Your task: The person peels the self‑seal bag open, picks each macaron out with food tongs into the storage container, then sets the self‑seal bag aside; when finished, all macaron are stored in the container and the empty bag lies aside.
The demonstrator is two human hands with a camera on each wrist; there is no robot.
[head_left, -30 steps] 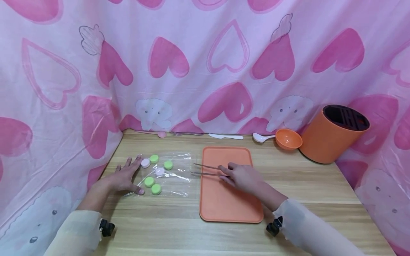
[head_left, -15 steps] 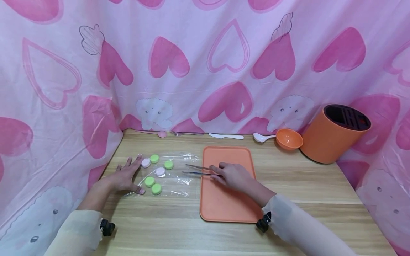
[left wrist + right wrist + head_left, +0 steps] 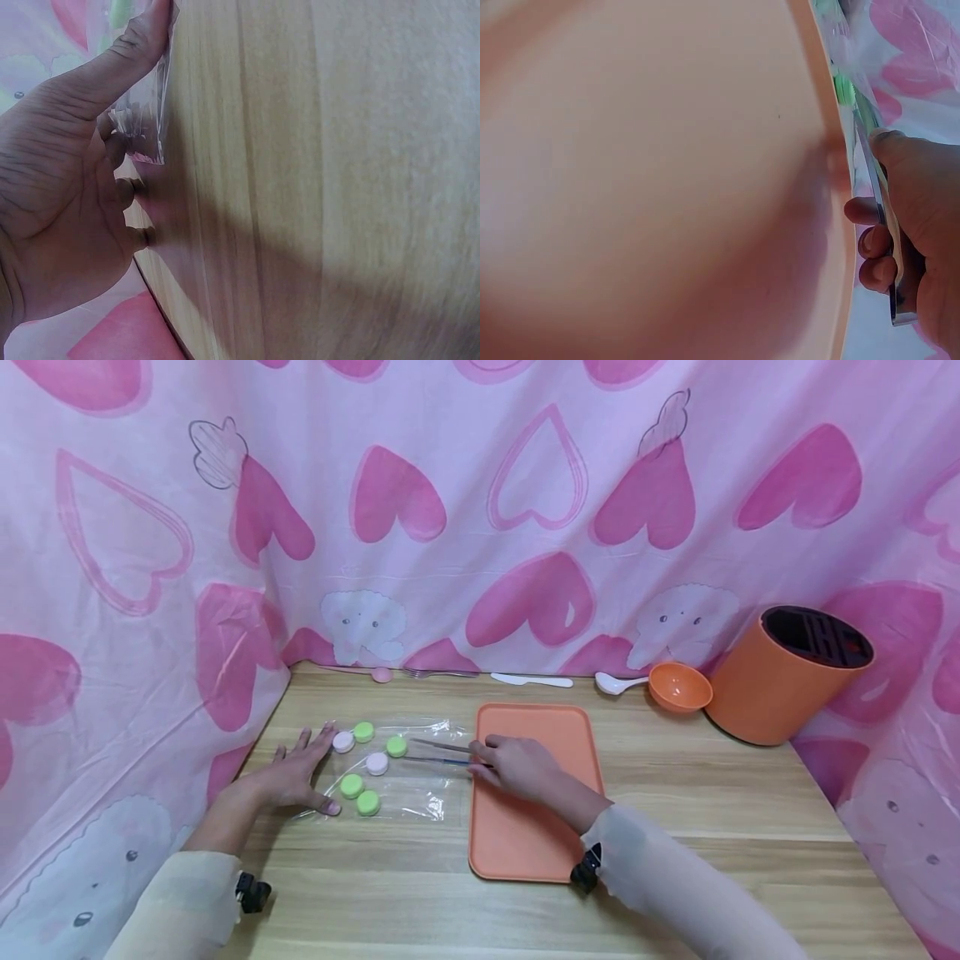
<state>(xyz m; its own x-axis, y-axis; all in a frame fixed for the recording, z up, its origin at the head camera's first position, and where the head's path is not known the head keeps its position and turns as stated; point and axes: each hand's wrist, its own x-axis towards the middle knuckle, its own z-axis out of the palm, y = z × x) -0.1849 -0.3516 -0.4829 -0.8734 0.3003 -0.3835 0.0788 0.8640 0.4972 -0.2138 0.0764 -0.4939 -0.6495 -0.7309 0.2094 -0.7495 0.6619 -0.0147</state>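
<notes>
My left hand (image 3: 291,777) rests with spread fingers at the left edge of a clear plastic bag (image 3: 420,806). Several small round macaron-like pieces, green (image 3: 367,802) and pale pink (image 3: 377,764), lie on or in the bag; I cannot tell which. Above the orange tray (image 3: 517,847), my right hand (image 3: 519,767) holds metal tongs (image 3: 442,762). Their arms stand apart, tips reaching left over the bag near the right-hand green piece (image 3: 396,746). In the right wrist view, thumb and fingers curl round the tongs (image 3: 877,176).
Along the back edge lie a pink spoon (image 3: 381,675), a fork (image 3: 442,674), a white knife (image 3: 531,680) and a white spoon (image 3: 617,683). An orange bowl (image 3: 678,687) and an orange knife block (image 3: 780,685) stand back right. Heart-patterned curtain surrounds the wooden table.
My right hand has moved left with the tongs, from over the tray until the tips are over the bag near the pieces. The left hand stays in place.
</notes>
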